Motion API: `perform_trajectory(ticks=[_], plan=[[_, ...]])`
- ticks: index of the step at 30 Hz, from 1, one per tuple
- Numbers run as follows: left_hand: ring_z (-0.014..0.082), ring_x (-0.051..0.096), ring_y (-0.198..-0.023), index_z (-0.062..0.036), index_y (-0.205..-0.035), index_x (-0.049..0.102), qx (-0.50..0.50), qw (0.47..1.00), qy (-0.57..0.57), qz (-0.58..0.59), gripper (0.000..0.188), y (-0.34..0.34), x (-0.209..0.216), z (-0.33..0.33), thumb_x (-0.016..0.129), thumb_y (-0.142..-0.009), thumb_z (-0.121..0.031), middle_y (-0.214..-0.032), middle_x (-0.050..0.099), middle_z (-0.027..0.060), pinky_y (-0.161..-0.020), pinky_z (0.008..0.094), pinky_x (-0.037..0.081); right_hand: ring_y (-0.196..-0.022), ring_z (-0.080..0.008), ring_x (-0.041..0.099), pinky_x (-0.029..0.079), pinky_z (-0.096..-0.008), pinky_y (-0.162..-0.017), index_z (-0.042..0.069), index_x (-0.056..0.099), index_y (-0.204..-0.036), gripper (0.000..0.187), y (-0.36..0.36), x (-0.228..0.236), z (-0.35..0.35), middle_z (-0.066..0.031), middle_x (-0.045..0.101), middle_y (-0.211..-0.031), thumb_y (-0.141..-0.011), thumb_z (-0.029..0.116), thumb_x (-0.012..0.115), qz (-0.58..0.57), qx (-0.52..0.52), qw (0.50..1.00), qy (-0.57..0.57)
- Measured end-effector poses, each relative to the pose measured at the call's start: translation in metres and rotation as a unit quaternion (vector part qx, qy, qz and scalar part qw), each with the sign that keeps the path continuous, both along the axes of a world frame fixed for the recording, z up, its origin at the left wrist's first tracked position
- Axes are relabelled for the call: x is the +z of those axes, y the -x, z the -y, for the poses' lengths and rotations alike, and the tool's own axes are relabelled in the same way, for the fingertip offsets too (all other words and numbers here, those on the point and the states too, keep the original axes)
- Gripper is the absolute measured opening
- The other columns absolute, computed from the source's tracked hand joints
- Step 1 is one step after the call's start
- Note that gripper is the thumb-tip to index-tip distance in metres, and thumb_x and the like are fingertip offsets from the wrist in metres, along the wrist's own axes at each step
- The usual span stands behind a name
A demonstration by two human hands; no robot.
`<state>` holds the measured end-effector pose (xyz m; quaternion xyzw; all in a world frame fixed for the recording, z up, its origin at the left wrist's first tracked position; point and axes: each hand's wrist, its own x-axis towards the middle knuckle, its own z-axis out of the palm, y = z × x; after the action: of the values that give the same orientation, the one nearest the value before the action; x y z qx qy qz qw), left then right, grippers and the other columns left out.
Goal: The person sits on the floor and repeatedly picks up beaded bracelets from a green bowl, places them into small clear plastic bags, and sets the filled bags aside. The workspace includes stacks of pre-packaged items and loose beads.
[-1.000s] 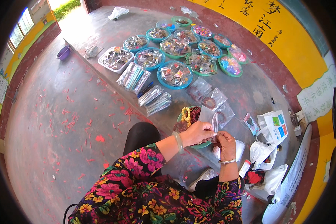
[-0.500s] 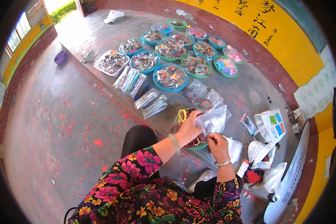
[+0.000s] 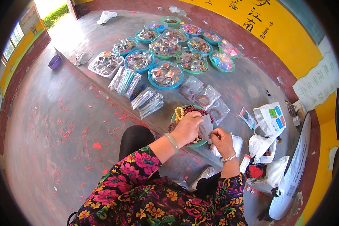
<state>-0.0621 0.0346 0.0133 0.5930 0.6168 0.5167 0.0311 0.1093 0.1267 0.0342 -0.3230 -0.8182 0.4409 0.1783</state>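
Observation:
My left hand [image 3: 187,130], with a pale bangle on its wrist, is closed on the upper edge of a clear plastic bag [image 3: 205,128]. Pinched fingers of my right hand [image 3: 222,143], which wears a silver bracelet, meet the bag's lower right edge. Whether anything is inside the bag cannot be made out. Beneath both hands sits a green basin [image 3: 197,144] of dark red bead strings [image 3: 198,109]; a yellow bead string [image 3: 179,113] lies at its left side. Just beyond it are flat clear bags with bracelets [image 3: 208,96]. Right of the basin, white plastic bags [image 3: 237,144] lie partly behind my right hand.
Several round basins [image 3: 165,75] of packaged small goods stand farther off, beside a white tray [image 3: 105,64]. Bundles of wrapped pens [image 3: 126,80] lie nearer. Shopping bags [image 3: 269,118] stand at right. Red scraps [image 3: 97,145] litter the floor; a purple basin [image 3: 54,61] is far left.
The plastic bag, spread up and to the right before, now hangs lower and narrower between my hands. A third bagged bracelet beyond the basin has come into sight. The whole view has shifted slightly.

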Motion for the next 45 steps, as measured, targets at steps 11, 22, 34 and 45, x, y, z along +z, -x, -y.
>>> perform_trajectory(ticks=[11,22,34,45], plan=[[0.0311,0.055,-0.068,-0.0008,-0.078,0.058,-0.033,0.998,0.025,0.054,0.005,-0.009,0.009,0.003,0.059,-0.075,-0.005,-0.073,0.055,0.013,-0.06,0.0369,0.044,-0.072,-0.0272,0.058,0.045,-0.0342,-0.063,0.004,0.056,-0.081,0.017,0.011,0.004,0.005,-0.0109,0.06,-0.077,-0.07,0.012,0.066,-0.012,-0.061,0.986,-0.154],[0.0319,0.056,-0.067,-0.0025,-0.078,0.058,0.015,0.999,0.007,0.029,0.005,-0.002,0.017,0.004,0.059,-0.076,-0.007,-0.072,0.055,0.0133,-0.059,0.0369,0.044,-0.076,-0.0265,0.059,0.047,-0.0318,-0.066,0.003,0.056,-0.087,0.019,0.02,-0.012,-0.003,-0.0115,0.06,-0.084,-0.069,-0.005,0.056,-0.095,-0.123,0.974,-0.167],[0.0324,0.056,-0.069,-0.0047,-0.077,0.057,0.18,0.981,-0.015,0.069,0.003,0.046,0.038,0.017,0.059,-0.077,-0.008,-0.074,0.058,0.012,-0.06,0.038,0.045,-0.079,-0.0109,0.055,0.045,-0.0245,-0.07,0.003,0.06,-0.095,0.019,0.044,-0.032,-0.003,-0.0027,0.061,-0.084,-0.084,0.018,0.058,-0.165,-0.13,0.976,-0.049],[0.0307,0.057,-0.071,-0.0051,-0.079,0.059,0.197,0.976,0.036,0.09,0.004,0.055,0.034,0.02,0.059,-0.077,-0.009,-0.077,0.058,0.0111,-0.062,0.0362,0.045,-0.098,-0.0301,0.053,0.044,-0.0374,-0.084,0.005,0.057,-0.094,0.026,0.058,-0.118,0.004,-0.0143,0.056,-0.1,-0.074,0.023,0.062,0.329,-0.027,0.922,-0.204]])
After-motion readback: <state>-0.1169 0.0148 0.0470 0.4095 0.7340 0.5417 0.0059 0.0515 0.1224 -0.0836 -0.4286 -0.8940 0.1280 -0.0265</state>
